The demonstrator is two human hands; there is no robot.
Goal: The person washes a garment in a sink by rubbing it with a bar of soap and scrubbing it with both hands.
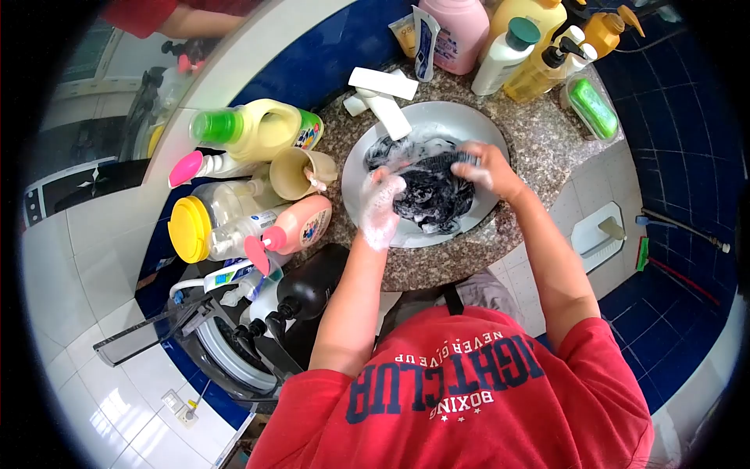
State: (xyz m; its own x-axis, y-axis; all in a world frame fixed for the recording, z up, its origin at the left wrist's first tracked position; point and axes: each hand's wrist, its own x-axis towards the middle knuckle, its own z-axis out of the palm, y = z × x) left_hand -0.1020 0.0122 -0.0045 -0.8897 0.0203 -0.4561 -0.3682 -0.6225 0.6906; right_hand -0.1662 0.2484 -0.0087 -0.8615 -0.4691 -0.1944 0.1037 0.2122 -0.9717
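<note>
A black cloth (pixel 431 194), streaked with white suds, lies bunched in the grey oval washbasin (pixel 361 152). My left hand (pixel 380 205), coated in foam, is closed on the cloth's left edge. At the upper right of the basin, my right hand (pixel 491 173) has its fingers bent round a dark, bunched part that looks like the same cloth. Some foam clings to those fingers too. Greyish suds surround the cloth at the upper left. The kind of garment cannot be made out.
Left of the basin are a yellow detergent bottle (pixel 269 129), a beige cup (pixel 293 173) and a pink pump bottle (pixel 305 223). White boxes (pixel 384 83) overlap the back rim. Several bottles and a green soap dish (pixel 592 108) stand along the granite counter (pixel 539 144).
</note>
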